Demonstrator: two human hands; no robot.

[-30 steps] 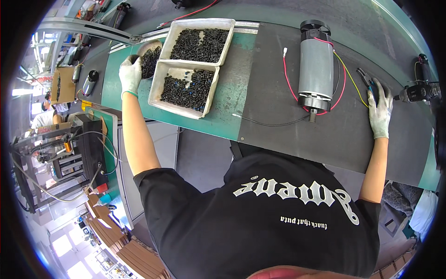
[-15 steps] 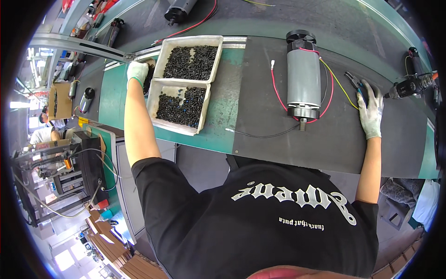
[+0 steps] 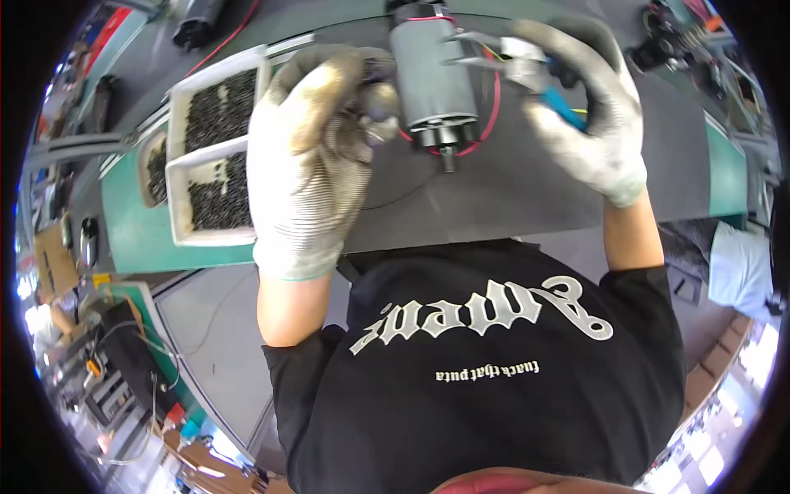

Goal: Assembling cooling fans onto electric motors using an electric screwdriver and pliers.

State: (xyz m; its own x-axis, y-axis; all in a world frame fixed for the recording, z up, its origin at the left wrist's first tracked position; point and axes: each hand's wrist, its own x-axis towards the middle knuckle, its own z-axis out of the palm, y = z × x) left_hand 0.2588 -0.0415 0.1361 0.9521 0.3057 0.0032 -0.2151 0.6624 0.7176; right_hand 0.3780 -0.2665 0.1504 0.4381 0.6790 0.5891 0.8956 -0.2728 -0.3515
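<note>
My left hand [image 3: 300, 169], in a white knit glove, is raised before the parts trays, close to the left of a grey cylindrical motor [image 3: 432, 74]. Its fingers are curled together at the tips around something small and dark, too blurred to name. In my gloved right hand [image 3: 605, 115] is a pair of pliers [image 3: 524, 70] with blue handles. The jaws point left, spread apart, in front of the motor's right side. The motor lies on the dark mat, its threaded shaft toward me, with red and yellow wires beside it.
Two white trays [image 3: 212, 238] of small black parts stand on the left, partly behind my left hand. Beside them is a rounded container [image 3: 146, 177] with more dark parts. Another motor [image 3: 197, 25] lies at the far left. A dark power tool [image 3: 658, 41] is at the far right.
My left hand has come out of the rounded container and moved right, up toward the motor. My right hand has picked the pliers off the mat and brought them left to the motor. The view has shifted.
</note>
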